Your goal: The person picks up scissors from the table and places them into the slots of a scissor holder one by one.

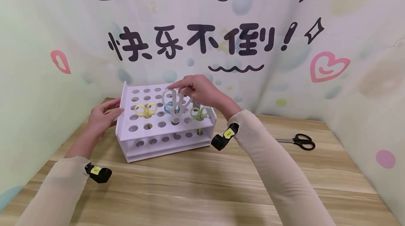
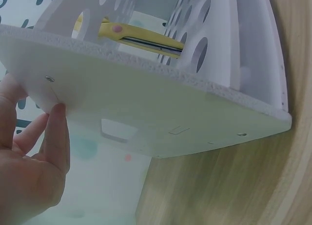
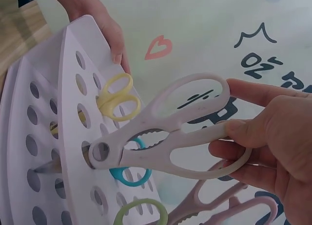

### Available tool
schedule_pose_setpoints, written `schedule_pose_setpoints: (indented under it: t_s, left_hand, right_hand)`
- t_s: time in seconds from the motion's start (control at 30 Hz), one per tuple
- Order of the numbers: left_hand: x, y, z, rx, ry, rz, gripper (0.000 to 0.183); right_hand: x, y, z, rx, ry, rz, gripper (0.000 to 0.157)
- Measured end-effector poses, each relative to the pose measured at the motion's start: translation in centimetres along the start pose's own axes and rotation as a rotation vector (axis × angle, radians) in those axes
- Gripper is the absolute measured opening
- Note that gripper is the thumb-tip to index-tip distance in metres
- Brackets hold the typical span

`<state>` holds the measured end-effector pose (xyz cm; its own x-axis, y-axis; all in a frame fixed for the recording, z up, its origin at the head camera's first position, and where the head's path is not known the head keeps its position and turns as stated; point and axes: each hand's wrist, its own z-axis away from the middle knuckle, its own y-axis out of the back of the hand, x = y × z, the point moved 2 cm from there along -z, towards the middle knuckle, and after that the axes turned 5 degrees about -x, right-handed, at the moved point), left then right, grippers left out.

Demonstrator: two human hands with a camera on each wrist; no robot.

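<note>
My right hand point(image 1: 202, 90) grips the loops of light-grey kitchen scissors point(image 3: 146, 159). Their blades point down through a hole in the top board of a white two-tier rack point(image 1: 148, 153), and the tip shows near the lower board's holes. The fingertips of my left hand point(image 2: 39, 166) rest against the rack's left end panel point(image 2: 146, 98). Yellow scissors point(image 1: 146, 114), blue scissors point(image 3: 127, 178) and green scissors point(image 1: 200, 116) stand in other holes, handles up. Greyish-pink handles point(image 3: 196, 204) show beyond the held scissors in the right wrist view, mostly hidden behind my hand in the head view.
Black-handled scissors point(image 1: 299, 141) lie on the wooden table point(image 1: 177, 191) to the right of the rack, partly covered by my right sleeve. Behind the rack hangs a printed cloth wall point(image 1: 202, 46), with side walls at left and right.
</note>
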<state>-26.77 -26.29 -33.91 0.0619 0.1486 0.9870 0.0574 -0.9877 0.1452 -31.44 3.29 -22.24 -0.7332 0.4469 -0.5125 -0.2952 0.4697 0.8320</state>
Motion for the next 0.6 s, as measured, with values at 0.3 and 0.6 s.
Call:
schedule_pose_setpoints:
  t_s: [0.3, 0.6]
  left_hand:
    - [0.0, 0.0, 0.1, 0.001, -0.013, 0.039, 0.061]
    - [-0.1, 0.0, 0.1, -0.001, -0.010, 0.006, 0.060]
  right_hand:
    - [-1.3, -0.7, -0.7, -0.054, -0.021, 0.127, 0.042]
    - [-0.6, -1.4, -0.6, -0.025, -0.017, 0.171, 0.040]
